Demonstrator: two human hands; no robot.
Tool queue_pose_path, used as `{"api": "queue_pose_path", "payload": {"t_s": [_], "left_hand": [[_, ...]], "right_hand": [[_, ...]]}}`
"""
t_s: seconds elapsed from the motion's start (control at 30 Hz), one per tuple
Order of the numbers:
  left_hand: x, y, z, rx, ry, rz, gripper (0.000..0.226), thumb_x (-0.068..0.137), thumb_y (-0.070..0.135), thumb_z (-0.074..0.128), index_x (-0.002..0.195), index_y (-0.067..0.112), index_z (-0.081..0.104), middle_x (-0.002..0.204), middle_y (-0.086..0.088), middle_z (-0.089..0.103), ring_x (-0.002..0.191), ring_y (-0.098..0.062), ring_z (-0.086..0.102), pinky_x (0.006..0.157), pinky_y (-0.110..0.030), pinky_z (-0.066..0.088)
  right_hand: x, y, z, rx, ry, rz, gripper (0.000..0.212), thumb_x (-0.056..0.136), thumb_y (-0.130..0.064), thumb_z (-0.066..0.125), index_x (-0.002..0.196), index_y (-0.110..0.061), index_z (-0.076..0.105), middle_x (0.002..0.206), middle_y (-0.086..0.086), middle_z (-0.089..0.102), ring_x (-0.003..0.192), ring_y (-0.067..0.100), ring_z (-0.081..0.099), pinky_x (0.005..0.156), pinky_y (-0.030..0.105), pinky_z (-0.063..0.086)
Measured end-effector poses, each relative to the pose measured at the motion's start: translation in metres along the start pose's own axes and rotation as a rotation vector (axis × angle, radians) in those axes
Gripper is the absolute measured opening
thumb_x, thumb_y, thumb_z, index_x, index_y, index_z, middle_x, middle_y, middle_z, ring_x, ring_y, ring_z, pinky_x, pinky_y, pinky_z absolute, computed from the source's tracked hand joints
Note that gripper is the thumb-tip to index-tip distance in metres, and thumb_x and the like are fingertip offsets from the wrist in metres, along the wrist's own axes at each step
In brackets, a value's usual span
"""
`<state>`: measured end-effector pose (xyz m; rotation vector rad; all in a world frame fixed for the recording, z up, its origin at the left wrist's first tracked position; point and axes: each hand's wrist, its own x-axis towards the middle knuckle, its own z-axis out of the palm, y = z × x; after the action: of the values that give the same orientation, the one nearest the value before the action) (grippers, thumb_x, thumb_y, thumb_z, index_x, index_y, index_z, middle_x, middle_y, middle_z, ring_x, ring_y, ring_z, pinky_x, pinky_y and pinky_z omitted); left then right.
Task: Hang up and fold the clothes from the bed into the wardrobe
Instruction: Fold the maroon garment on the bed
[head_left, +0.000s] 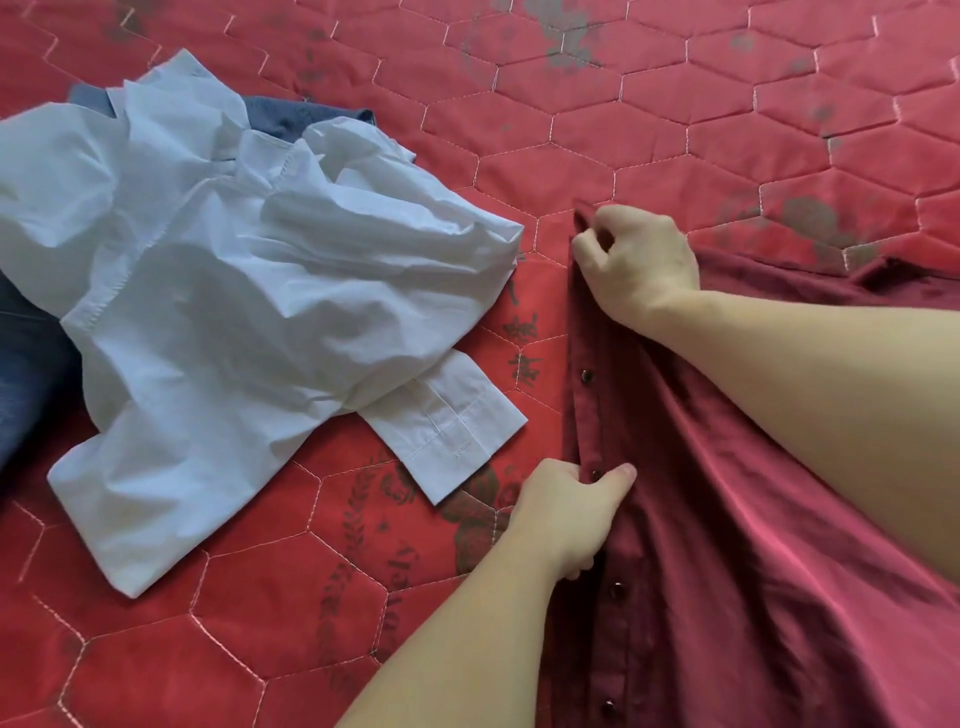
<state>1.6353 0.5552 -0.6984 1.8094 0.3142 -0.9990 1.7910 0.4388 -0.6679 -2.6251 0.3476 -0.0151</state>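
Head view looked down on a bed covered by a red quilt (649, 104) stitched in hexagons, with dark printed patches. A dark red shirt (727, 545) lay spread on the quilt toward its right edge, its button placket running down the shirt's left border with several dark buttons showing. The right hand (636, 260) reached across the shirt to the far end of that placket, its fingers curled and pinching the fabric edge there. The left hand (569, 512) sat nearer along the same placket, thumb on top and fingers tucked under, pinching the edge beside one button. Both forearms were bare. Toward the quilt's left edge, well apart from the red shirt, a crumpled white shirt (234, 291) lay in a heap, one cuff pointing toward the left hand. Blue denim clothing (31, 389) showed from under the white shirt at the left edge and behind it.
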Motion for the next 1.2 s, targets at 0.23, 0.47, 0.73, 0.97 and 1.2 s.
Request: {"api": "queue_pose_path", "payload": {"t_s": [0.23,0.47,0.73,0.97,1.2], "left_hand": [[0.0,0.001,0.0,0.014,0.023,0.023,0.045,0.089,0.047,0.061,0.06,0.019,0.041,0.036,0.006,0.036,0.025,-0.015,0.038,0.033,-0.018,0.03],[0.001,-0.005,0.001,0.045,0.069,0.085,0.035,0.085,0.037,0.068,0.069,0.012,0.047,0.03,0.003,0.039,0.023,-0.016,0.038,0.036,-0.017,0.028],[-0.021,-0.017,0.019,-0.033,0.353,0.252,0.025,0.077,0.026,0.074,0.066,0.009,0.061,0.045,0.003,0.049,0.029,-0.015,0.043,0.038,-0.02,0.034],[-0.103,-0.078,0.032,-0.054,0.309,0.09,0.029,0.079,0.037,0.078,0.063,0.017,0.065,0.053,0.002,0.056,0.03,-0.01,0.037,0.036,-0.016,0.029],[-0.165,-0.128,0.054,-0.058,0.25,-0.001,0.016,0.08,0.027,0.079,0.078,0.014,0.07,0.066,-0.001,0.061,0.032,-0.006,0.039,0.037,-0.016,0.03]], "right_hand": [[-0.031,0.021,0.019,-0.092,-0.116,-0.149,0.028,0.089,-0.029,0.052,0.115,-0.023,0.058,0.116,0.003,0.054,0.104,0.028,0.054,0.085,0.039,0.044],[-0.108,0.042,0.031,-0.153,-0.041,-0.297,0.053,0.085,-0.042,0.044,0.132,-0.019,0.055,0.14,0.009,0.05,0.127,0.029,0.048,0.105,0.048,0.034],[-0.236,0.095,-0.003,-0.118,-0.02,-0.335,0.053,0.086,-0.039,0.048,0.134,-0.017,0.054,0.144,0.009,0.046,0.135,0.026,0.041,0.116,0.048,0.022],[-0.37,0.113,0.001,-0.306,-0.299,-0.371,0.063,0.086,-0.052,0.043,0.139,-0.019,0.051,0.15,0.012,0.042,0.141,0.031,0.034,0.114,0.054,0.022],[-0.466,0.103,-0.005,-0.242,-0.339,-0.355,0.062,0.086,-0.052,0.045,0.14,-0.021,0.049,0.15,0.01,0.041,0.141,0.028,0.033,0.113,0.051,0.02]]}}
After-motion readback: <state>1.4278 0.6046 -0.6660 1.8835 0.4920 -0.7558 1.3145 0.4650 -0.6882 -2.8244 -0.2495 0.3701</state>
